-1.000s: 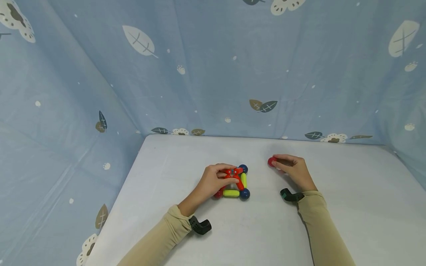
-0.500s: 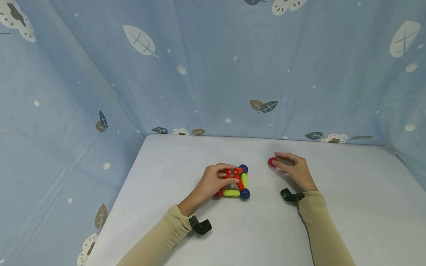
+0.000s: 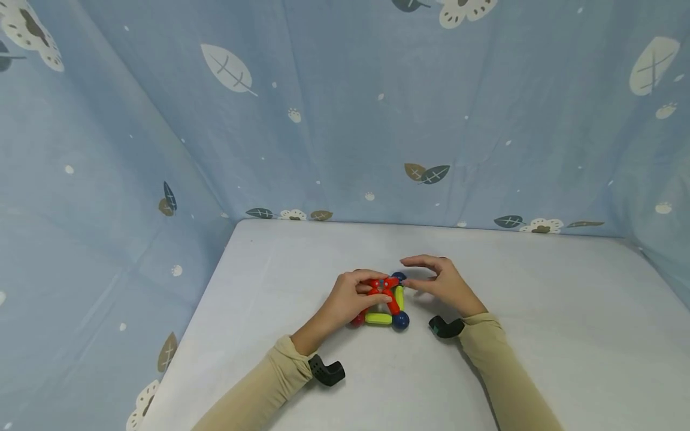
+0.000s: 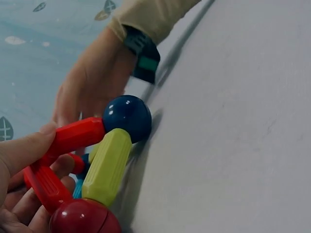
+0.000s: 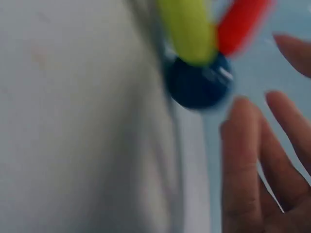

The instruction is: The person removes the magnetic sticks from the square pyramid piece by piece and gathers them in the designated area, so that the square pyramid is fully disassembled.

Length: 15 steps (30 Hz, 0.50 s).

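My left hand pinches the red rods at the top of a magnetic ball-and-rod structure. In the left wrist view, its thumb and fingers lie around those red rods. Low on the structure are yellow-green rods, dark blue balls and a dark red ball. My right hand holds nothing, its thumb and fingers spread apart close to the far blue ball. Blurred in the right wrist view, a blue ball sits just beyond the fingertips. Part of the structure is hidden by my left hand.
The work surface is a white table. Blue patterned cloth rises behind it and on the left. A black wrist mount sticks out from the left sleeve and another from the right sleeve.
My right hand has let go of the loose red ball and moved left to the structure. That ball is now mostly hidden behind the hand. My left hand keeps its grip, nearly still.
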### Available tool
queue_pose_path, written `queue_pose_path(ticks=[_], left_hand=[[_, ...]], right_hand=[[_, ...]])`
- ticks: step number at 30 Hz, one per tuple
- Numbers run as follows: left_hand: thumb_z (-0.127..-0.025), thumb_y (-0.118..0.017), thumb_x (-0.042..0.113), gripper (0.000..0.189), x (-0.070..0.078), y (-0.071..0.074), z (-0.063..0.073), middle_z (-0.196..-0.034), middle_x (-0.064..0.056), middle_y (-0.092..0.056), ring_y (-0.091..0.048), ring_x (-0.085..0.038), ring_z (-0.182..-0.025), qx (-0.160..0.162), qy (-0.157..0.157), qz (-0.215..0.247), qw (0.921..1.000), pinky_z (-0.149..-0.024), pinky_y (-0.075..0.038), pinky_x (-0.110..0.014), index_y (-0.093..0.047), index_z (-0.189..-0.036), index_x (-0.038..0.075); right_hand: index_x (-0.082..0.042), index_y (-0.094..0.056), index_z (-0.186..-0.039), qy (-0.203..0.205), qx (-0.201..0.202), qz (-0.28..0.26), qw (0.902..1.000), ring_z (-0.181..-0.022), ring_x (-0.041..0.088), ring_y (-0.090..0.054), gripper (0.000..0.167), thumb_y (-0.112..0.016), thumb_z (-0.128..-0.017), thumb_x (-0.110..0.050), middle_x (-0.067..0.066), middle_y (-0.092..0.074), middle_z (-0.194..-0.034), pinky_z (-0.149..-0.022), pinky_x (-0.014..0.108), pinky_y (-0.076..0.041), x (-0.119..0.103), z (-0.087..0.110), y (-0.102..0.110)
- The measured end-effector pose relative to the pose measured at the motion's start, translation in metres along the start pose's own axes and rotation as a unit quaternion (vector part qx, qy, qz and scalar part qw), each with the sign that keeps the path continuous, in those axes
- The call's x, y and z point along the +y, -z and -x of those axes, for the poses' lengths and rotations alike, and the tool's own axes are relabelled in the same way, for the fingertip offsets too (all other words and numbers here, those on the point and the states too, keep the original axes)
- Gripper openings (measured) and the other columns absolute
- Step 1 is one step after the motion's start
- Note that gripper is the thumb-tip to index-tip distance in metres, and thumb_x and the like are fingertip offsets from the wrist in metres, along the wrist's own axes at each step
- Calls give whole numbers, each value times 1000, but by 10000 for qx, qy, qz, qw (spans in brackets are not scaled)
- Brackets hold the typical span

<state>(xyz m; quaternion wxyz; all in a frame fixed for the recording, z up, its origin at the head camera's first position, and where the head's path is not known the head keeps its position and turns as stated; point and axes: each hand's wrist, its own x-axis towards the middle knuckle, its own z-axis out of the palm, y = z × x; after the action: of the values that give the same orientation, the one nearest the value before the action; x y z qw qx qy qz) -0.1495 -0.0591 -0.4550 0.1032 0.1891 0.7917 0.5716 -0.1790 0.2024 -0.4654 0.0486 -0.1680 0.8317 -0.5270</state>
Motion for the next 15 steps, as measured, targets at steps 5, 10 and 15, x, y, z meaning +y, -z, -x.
queue_pose_path(ticks=[5,10,15], left_hand=[[-86,-85,21,51,4,-1,1,-133,-13,-68,-76,-26,-106,-169,-169,-123,9996,-83,-61,-24,-69,-133,10],[-87,-85,23,64,11,10,6,-144,-5,-63,-74,-23,-109,-374,-67,-489,9981,-87,-60,-27,-60,-145,14],[-87,-84,14,57,12,19,17,-136,-7,-64,-73,-21,-110,-171,-200,-694,9972,-91,-60,-35,-57,-137,11]], right_hand=[[-14,-72,-128,27,-539,-95,9985,-131,33,-58,41,-81,-90,-24,7,-70,-134,-107,60,-49,5,-2,-14],[-18,-73,-127,-48,-603,-114,9981,-130,30,-60,38,-80,-91,-28,3,-71,-132,-110,60,-46,13,-2,-16],[-19,-73,-127,-10,-596,-85,9982,-130,28,-61,37,-79,-92,-30,1,-71,-132,-109,55,-49,17,-2,-15]])
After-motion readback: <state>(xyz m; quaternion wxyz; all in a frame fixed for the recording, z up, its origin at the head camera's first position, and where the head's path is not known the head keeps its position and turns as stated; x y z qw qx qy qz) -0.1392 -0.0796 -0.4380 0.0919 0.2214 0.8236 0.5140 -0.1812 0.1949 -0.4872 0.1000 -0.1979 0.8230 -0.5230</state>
